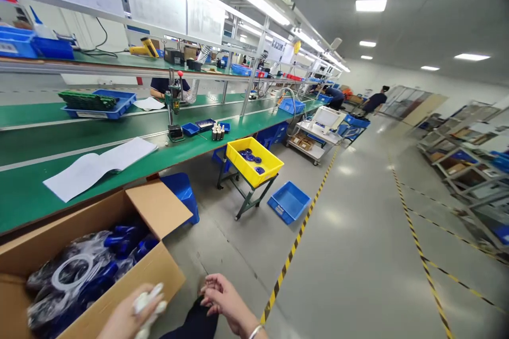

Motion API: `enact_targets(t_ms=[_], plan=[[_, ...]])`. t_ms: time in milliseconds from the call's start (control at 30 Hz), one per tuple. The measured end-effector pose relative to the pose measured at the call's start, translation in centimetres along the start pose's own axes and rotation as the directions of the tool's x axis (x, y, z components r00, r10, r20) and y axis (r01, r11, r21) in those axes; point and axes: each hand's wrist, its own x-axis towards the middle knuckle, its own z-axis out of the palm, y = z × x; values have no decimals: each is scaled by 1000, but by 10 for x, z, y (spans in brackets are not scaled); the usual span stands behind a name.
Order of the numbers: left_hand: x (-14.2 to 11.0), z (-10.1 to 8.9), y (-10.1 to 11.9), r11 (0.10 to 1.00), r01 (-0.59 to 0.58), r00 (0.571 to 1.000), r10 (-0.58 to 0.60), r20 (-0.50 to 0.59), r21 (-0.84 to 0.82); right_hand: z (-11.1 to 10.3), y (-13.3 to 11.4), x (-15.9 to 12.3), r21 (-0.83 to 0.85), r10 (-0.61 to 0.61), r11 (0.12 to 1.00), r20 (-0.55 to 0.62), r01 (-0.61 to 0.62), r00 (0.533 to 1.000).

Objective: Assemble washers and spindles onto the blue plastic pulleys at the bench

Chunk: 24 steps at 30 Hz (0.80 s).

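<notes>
My left hand (126, 313) is at the bottom, beside the near wall of an open cardboard box (157, 275). Its fingers are bent and closed around a small white, crumpled-looking thing (148, 299), blurred, whose kind I cannot make out. To the right, above my dark-clothed leg (194, 323), my right hand (226, 299) has loosely curled, parted fingers with nothing visible in them. Inside the box lie dark blue plastic parts (123, 238) and clear plastic bags, with a white ring (73, 271) on top.
A green workbench (175, 156) runs along the left, bearing paper sheets (99, 167). Beyond the box are a blue stool (181, 193), a yellow bin (254, 161) with blue parts on a wheeled stand, and a blue bin (289, 202) on the floor. Other people work farther off.
</notes>
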Motion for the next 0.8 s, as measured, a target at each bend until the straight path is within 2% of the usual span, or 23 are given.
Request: enact_targets(t_ms=[67, 133, 200, 300, 400, 467, 567, 633, 733, 800], plan=[[49, 54, 30, 992, -67, 981, 85, 172, -109, -14, -37, 9, 42, 9, 999, 156, -15, 988], [95, 107, 71, 975, -79, 947, 139, 290, -210, -36, -75, 16, 71, -12, 997, 239, -5, 971], [131, 152, 117, 968, -98, 912, 180, 368, -229, -65, -111, 24, 64, -53, 997, 188, 42, 981], [170, 194, 177, 969, -198, 889, 242, 388, -151, -110, -149, 43, 17, -87, 996, -28, 87, 996], [203, 219, 208, 969, -231, 885, 246, 394, -87, -146, -169, 71, 68, -167, 981, -175, 181, 970], [228, 230, 213, 984, -172, 900, 178, 398, -51, -164, -180, 94, 110, -180, 974, -164, 199, 970], [267, 241, 218, 996, -87, 937, 91, 338, -29, -190, -212, 131, 80, -107, 991, -8, 107, 994], [291, 244, 228, 994, -60, 964, 81, 253, -90, -209, -244, 156, 26, -69, 997, 95, 67, 993], [318, 242, 254, 975, -47, 993, 70, 98, -215, -232, -299, 194, -31, -19, 999, 231, 27, 973], [331, 238, 271, 969, -54, 998, 50, -26, -242, -239, -330, 221, -66, 33, 998, 326, -12, 945]])
